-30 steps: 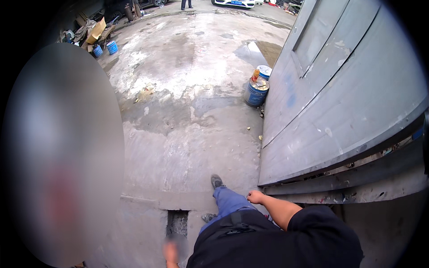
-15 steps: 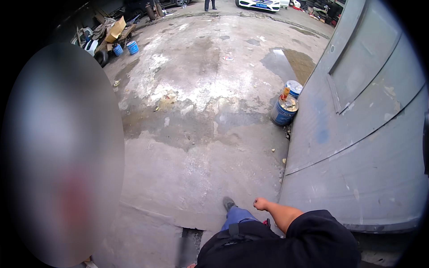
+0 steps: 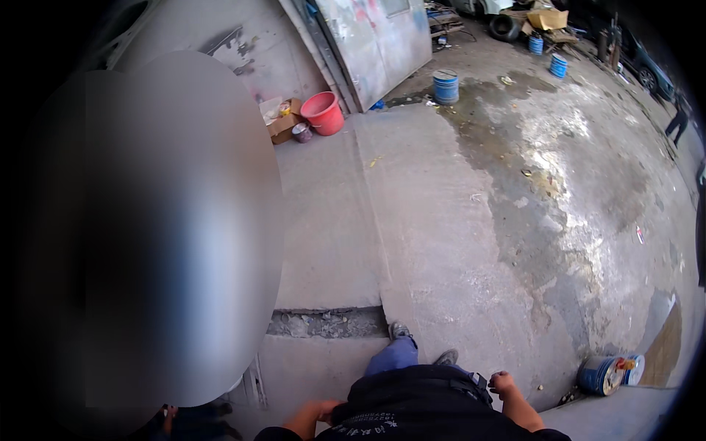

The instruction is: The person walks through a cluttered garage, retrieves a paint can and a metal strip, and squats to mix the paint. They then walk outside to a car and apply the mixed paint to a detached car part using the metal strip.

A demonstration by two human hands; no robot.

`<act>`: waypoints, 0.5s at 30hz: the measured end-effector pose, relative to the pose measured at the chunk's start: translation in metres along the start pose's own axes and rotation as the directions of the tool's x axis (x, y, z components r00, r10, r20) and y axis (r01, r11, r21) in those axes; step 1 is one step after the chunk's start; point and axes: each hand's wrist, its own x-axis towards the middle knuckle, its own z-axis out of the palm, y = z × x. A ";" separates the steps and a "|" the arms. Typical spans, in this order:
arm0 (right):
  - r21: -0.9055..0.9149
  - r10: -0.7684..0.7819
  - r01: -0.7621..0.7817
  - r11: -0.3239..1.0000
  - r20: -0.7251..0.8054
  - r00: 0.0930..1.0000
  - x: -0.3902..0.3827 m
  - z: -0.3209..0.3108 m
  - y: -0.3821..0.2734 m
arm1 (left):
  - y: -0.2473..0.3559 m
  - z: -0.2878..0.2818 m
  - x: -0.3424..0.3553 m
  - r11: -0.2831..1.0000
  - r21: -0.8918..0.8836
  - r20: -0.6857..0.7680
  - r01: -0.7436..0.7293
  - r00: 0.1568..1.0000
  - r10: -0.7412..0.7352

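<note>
My right hand (image 3: pixel 502 381) hangs beside my right hip, fingers curled closed, with nothing visible in them. My left hand (image 3: pixel 323 409) is at the left side of my dark top, near the waist; its fingers are mostly hidden there. Below me are my blue trousers and shoes (image 3: pixel 399 331) on the concrete floor (image 3: pixel 331 206), beside a recessed, rubble-filled slot (image 3: pixel 327 321). Off to the right of my right hand stand blue drums (image 3: pixel 599 375) with an orange object on top.
A red bucket (image 3: pixel 320 114), small pot (image 3: pixel 301 132) and cardboard box (image 3: pixel 282 128) sit by a metal door (image 3: pixel 382 51). Blue drums (image 3: pixel 446 88), a tyre (image 3: pixel 504 29) and a car (image 3: pixel 647 66) are farther back. A person (image 3: pixel 676 117) stands far right; another (image 3: pixel 168 420) is partly visible lower left. A blur masks the left.
The view has swung left, bringing the bucket and another door in and moving the scene rightward. My left hand has come into view at my waist. The near drums now appear lower right.
</note>
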 end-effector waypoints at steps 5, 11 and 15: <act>-0.213 -0.057 0.052 0.976 -0.017 0.998 0.001 0.013 -0.080 | 0.018 0.024 -0.030 0.959 -0.279 0.150 0.038 0.989 0.004; -0.284 -0.142 0.122 0.951 -0.052 0.988 0.021 0.051 -0.186 | 0.060 -0.025 -0.026 0.945 -0.326 0.189 -0.009 0.979 0.075; -0.231 -0.149 0.138 0.963 -0.030 0.988 0.028 0.089 -0.261 | 0.094 -0.060 -0.032 0.934 -0.355 0.190 -0.033 0.976 0.106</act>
